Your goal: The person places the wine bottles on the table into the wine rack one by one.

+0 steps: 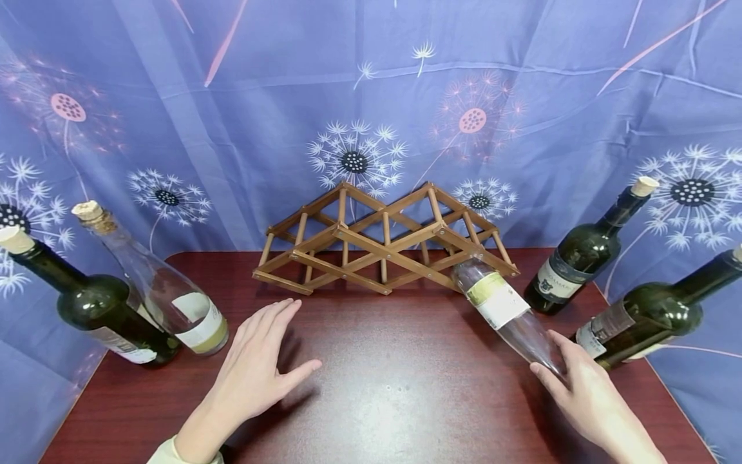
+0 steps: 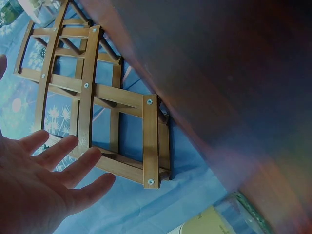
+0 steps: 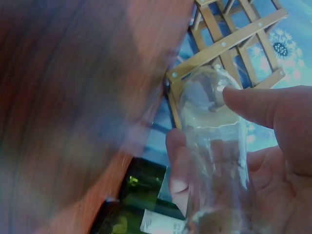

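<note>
My right hand (image 1: 585,386) grips a clear glass bottle (image 1: 501,303) by its neck. The bottle lies tilted, its base at the right end of a wooden lattice wine rack (image 1: 387,248) and its neck toward me. In the right wrist view, thumb and fingers wrap the clear bottle (image 3: 217,146), whose far end overlaps the rack (image 3: 229,44). My left hand (image 1: 255,361) hovers over the table's left half, fingers extended and thumb spread, holding nothing. In the left wrist view the left palm (image 2: 44,190) faces the rack (image 2: 87,87).
Two dark green bottles, one farther (image 1: 574,264) and one nearer (image 1: 643,316), stand at the right. At the left are a corked dark bottle (image 1: 95,303) and a corked clear bottle (image 1: 174,290). Behind the dark red table (image 1: 371,386) hangs a blue dandelion-print cloth (image 1: 261,129).
</note>
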{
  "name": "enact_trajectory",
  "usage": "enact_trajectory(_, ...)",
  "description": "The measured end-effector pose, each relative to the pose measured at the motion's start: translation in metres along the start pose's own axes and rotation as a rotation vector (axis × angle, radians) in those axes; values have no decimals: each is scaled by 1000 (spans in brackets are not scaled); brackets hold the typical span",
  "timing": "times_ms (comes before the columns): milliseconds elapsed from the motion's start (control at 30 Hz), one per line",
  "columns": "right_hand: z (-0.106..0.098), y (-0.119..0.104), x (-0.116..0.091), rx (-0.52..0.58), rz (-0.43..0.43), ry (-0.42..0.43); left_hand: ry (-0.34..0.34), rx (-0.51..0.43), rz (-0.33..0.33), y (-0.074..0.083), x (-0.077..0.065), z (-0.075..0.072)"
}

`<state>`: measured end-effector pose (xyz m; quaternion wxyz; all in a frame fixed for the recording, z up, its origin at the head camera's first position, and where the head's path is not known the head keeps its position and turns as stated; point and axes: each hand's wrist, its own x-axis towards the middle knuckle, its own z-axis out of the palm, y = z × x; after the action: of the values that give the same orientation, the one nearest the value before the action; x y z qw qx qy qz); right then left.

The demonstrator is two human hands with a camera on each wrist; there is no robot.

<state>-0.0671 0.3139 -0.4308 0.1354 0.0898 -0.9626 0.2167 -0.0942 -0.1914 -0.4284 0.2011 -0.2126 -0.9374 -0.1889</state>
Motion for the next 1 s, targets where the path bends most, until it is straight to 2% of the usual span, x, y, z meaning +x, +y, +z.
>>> enact_trajectory(400,4,-17,0,49,-14,-40,-4,6,-3,1,0,-1)
enact_trajectory(667,6,-30,7,71,0,-80,10,4,6,0,0,-1)
enact_trajectory(1000,15,-36,20,138,-40,-43,0,5,4,-1,-1,0)
